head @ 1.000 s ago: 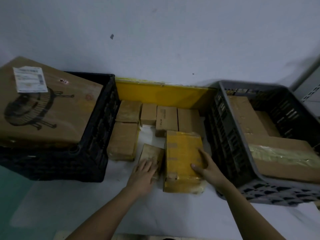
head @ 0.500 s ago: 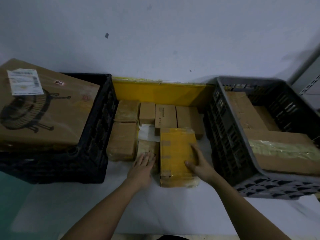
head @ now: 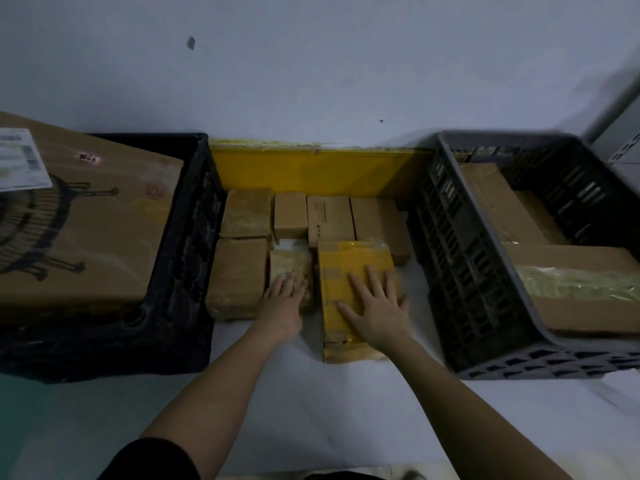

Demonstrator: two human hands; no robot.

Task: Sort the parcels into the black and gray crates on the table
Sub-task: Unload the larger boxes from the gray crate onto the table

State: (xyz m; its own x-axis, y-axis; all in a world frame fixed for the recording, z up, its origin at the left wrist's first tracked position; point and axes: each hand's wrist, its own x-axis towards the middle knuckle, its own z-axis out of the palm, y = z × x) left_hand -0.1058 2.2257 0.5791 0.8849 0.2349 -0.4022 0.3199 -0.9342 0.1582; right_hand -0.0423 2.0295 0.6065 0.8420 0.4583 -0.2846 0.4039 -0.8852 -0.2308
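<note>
Several brown parcels lie between the two crates. My right hand (head: 372, 306) rests flat, fingers spread, on a yellow-taped parcel (head: 346, 261) in the middle of the table. My left hand (head: 283, 299) lies with straight fingers on a small plastic-wrapped parcel (head: 289, 263) just to its left. The black crate (head: 187, 237) stands on the left with a large printed cardboard box (head: 86, 230) on top of it. On the right, the gray crate (head: 485, 289) holds several cardboard parcels (head: 575, 282).
A long yellow parcel (head: 311, 168) stands on edge against the white wall (head: 311, 64) behind the row of small boxes (head: 329, 220). White tabletop (head: 329, 410) shows in front of the crates, under my forearms.
My right hand has slid from the yellow parcel's right edge onto its top. The yellow parcel and the small wrapped one have shifted back toward the row of boxes.
</note>
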